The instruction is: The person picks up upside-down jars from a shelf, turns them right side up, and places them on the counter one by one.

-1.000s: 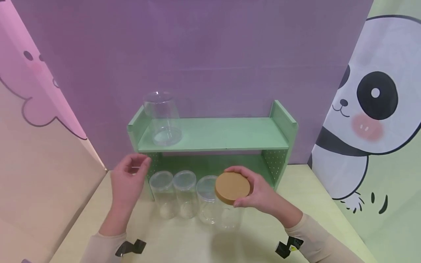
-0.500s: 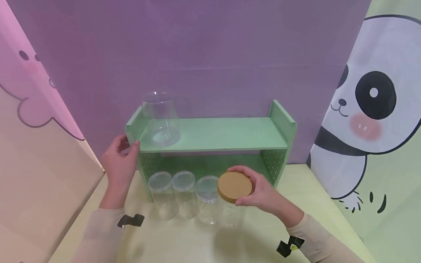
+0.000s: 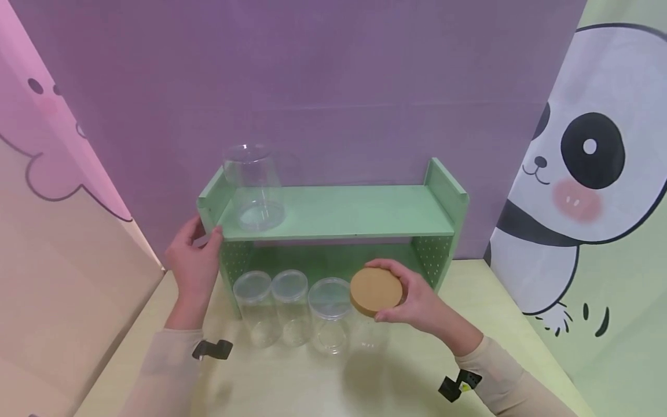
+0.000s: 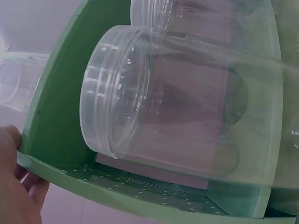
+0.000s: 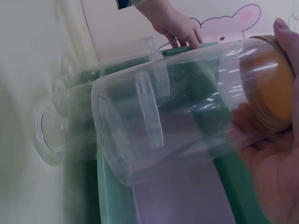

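Note:
My right hand point(image 3: 417, 304) grips a clear jar point(image 5: 177, 112) at its tan lid point(image 3: 375, 291), thumb on the near side and fingers round the far side. In the right wrist view the jar's body looks see-through, with nothing visible inside. My left hand point(image 3: 195, 260) holds the left side panel of a small green shelf point(image 3: 359, 211), the thumb at its front edge and the fingertips behind it. In front of the shelf stand three clear-lidded jars, the left one point(image 3: 259, 315), the middle one point(image 3: 294, 310) and the wider right one point(image 3: 330, 324).
A large clear container point(image 3: 256, 185) stands at the left end of the shelf's upper board. The pale table point(image 3: 281, 388) reaches toward me. A purple wall point(image 3: 333, 69) rises behind, with a panda-printed panel point(image 3: 594, 202) on the right.
My left hand has moved left and down onto the shelf's side panel and taken hold of it. The lidded jar in my right hand has shifted slightly right and up.

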{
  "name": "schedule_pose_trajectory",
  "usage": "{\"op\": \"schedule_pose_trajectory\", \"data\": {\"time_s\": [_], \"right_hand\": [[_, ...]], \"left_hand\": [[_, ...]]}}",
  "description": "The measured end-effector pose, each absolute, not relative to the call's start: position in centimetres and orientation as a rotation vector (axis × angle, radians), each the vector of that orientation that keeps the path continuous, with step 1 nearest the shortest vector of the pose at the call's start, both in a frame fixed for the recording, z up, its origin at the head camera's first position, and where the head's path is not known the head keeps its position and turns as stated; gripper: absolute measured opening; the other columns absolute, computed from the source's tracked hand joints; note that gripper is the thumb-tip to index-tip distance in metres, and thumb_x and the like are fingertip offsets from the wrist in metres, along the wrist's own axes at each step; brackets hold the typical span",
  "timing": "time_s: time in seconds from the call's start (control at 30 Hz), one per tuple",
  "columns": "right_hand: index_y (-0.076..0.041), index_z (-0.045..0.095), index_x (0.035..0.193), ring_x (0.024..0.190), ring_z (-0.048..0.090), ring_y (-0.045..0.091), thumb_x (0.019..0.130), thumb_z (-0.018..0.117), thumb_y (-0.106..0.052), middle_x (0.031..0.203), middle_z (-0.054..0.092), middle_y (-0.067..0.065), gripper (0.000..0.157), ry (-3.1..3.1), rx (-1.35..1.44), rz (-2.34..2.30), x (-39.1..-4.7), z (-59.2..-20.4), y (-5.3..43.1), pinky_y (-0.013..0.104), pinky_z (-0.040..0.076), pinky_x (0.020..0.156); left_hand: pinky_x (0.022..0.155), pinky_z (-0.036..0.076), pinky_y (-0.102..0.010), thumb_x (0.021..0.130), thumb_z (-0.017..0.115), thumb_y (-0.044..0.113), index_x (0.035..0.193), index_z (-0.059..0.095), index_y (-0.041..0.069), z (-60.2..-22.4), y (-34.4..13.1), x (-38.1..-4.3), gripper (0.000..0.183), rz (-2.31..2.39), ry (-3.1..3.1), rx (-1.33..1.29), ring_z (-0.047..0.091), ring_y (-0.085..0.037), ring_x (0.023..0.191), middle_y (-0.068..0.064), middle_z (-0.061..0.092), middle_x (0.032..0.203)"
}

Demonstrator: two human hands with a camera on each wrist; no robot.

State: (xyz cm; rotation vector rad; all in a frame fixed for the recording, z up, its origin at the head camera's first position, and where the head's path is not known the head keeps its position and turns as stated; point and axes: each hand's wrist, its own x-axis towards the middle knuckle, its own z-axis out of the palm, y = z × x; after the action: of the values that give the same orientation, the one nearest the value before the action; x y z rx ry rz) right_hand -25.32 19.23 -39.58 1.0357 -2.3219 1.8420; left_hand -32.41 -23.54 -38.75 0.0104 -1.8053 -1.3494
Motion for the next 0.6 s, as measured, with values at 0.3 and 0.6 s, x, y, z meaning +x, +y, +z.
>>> {"op": "schedule_pose_trajectory", "data": {"time_s": [0.3, 0.6], "right_hand": [[-0.001, 0.056, 0.152, 0.122, 0.062, 0.032, 0.078, 0.095, 0.000, 0.142, 0.065, 0.019, 0.084, -2.352, 0.946, 1.753, -26.3, -40.7, 20.1, 0.027, 0.058, 0.099], [-0.005, 0.056, 0.154, 0.126, 0.061, 0.039, 0.080, 0.094, 0.000, 0.149, 0.060, 0.020, 0.084, -2.362, 0.770, 1.793, -27.8, -43.5, 20.3, 0.029, 0.059, 0.101]], "left_hand": [[0.079, 0.058, -0.007, 0.099, 0.077, -0.001, 0.132, 0.080, 0.003, -39.2, -23.4, -32.5, 0.033, -1.340, -1.733, -0.046, 0.066, -0.002, 0.098, -0.019, 0.077, 0.109], [0.081, 0.057, -0.007, 0.099, 0.073, -0.007, 0.129, 0.077, -0.007, -37.9, -22.2, -31.0, 0.030, -1.369, -1.697, -0.068, 0.066, -0.002, 0.099, -0.029, 0.074, 0.112]]}}
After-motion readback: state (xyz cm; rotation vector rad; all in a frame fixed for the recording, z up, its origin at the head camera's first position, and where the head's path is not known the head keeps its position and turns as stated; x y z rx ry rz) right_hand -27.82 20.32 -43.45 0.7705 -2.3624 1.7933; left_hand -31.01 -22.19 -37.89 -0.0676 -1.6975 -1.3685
